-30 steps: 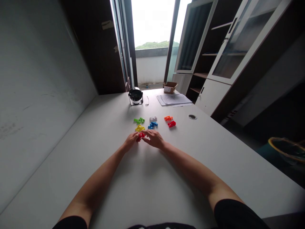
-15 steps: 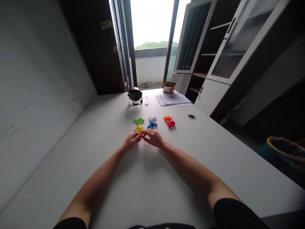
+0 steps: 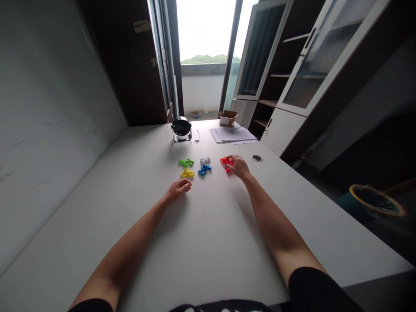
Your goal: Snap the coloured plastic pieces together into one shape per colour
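My right hand [image 3: 238,166] reaches over the red plastic pieces [image 3: 227,170], thumb and fingers bent around a red piece that partly shows between them. Its fingertips hide much of that group. Orange plastic pieces [image 3: 223,160] lie just behind and left of the fingers. My left hand [image 3: 177,190] rests on the table with its fingers curled in, and nothing shows in it. In front of it are yellow plastic pieces [image 3: 187,173], with green plastic pieces [image 3: 186,163] beyond. Blue plastic pieces [image 3: 204,169] and white plastic pieces [image 3: 205,160] lie between the hands.
On the white table [image 3: 201,242], a black round lamp-like device [image 3: 181,128] stands at the back. A thin dark cord [image 3: 197,136] lies beside it. Papers [image 3: 232,134] and an open cardboard box [image 3: 228,118] are at the far right, near a cable hole [image 3: 257,158].
My hands have parted. The right hand has moved right and away from me to the red pieces. The red piece no longer shows at my left hand, which stays near its place.
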The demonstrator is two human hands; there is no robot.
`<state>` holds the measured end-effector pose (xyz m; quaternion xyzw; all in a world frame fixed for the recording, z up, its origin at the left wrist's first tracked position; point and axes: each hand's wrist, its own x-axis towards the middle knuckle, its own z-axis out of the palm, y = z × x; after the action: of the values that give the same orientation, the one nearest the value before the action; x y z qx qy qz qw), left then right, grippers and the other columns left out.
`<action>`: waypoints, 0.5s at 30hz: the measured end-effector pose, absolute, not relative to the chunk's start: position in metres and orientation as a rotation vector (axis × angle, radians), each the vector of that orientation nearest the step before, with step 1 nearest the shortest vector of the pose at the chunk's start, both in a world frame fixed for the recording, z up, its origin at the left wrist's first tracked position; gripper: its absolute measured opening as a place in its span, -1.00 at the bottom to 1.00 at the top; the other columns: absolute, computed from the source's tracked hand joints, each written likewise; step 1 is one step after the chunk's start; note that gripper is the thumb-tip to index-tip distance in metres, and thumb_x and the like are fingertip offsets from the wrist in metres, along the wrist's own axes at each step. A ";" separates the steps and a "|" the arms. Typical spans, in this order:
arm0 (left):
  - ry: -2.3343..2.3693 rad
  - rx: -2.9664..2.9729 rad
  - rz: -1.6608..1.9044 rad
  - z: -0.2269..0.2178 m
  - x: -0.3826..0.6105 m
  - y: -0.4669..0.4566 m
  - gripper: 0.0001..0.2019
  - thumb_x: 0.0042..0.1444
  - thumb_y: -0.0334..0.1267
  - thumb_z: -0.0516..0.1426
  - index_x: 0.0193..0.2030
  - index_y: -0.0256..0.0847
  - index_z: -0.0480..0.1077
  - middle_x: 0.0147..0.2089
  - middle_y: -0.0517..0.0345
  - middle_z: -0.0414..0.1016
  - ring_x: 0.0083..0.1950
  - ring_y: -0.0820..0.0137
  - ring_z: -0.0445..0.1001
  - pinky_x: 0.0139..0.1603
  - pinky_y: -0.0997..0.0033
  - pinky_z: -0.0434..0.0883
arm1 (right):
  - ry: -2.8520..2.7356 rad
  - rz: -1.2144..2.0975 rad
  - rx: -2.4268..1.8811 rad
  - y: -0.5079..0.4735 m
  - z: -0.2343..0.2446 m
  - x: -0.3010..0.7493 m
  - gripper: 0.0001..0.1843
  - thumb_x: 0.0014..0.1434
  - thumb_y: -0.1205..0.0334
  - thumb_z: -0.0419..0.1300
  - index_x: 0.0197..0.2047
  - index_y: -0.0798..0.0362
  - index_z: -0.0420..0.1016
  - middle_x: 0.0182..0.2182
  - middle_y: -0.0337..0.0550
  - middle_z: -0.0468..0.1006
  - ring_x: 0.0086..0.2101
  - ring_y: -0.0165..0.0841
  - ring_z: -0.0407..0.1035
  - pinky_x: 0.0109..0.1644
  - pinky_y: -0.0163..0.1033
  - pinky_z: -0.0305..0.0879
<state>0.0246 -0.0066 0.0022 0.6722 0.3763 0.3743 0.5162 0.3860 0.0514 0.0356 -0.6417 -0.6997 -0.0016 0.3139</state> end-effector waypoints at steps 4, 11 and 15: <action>0.907 1.618 0.887 0.003 0.024 -0.008 -0.73 0.15 -0.07 0.17 -0.22 -0.25 0.51 -0.31 0.07 0.51 -0.29 0.37 0.45 -0.23 0.39 0.38 | -1.937 0.106 -1.750 0.042 0.035 0.435 -0.71 0.10 0.20 0.29 -0.07 -0.04 0.54 -0.32 -0.16 0.47 -0.33 -0.31 0.37 -0.20 -0.23 0.27; 0.929 1.661 0.876 0.007 0.022 -0.009 -0.74 0.15 -0.08 0.16 -0.21 -0.25 0.51 -0.31 0.07 0.51 -0.28 0.37 0.45 -0.22 0.40 0.38 | -1.950 0.219 -1.644 0.035 0.002 0.441 -0.77 0.12 0.17 0.27 -0.15 0.05 0.49 -0.30 -0.06 0.53 -0.38 -0.30 0.37 -0.32 -0.21 0.23; 0.944 1.688 0.861 0.007 0.022 -0.009 -0.74 0.17 -0.08 0.14 -0.19 -0.24 0.50 -0.29 0.07 0.52 -0.27 0.37 0.46 -0.22 0.41 0.39 | -1.928 0.206 -1.606 0.040 -0.009 0.435 -0.77 0.12 0.14 0.25 -0.18 0.08 0.48 -0.36 -0.06 0.49 -0.43 -0.30 0.32 -0.33 -0.17 0.22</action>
<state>0.0219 -0.0093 0.0070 0.6949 0.3887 0.3546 0.4902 0.4352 0.0395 -0.0085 -0.6071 -0.7287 0.0779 0.3071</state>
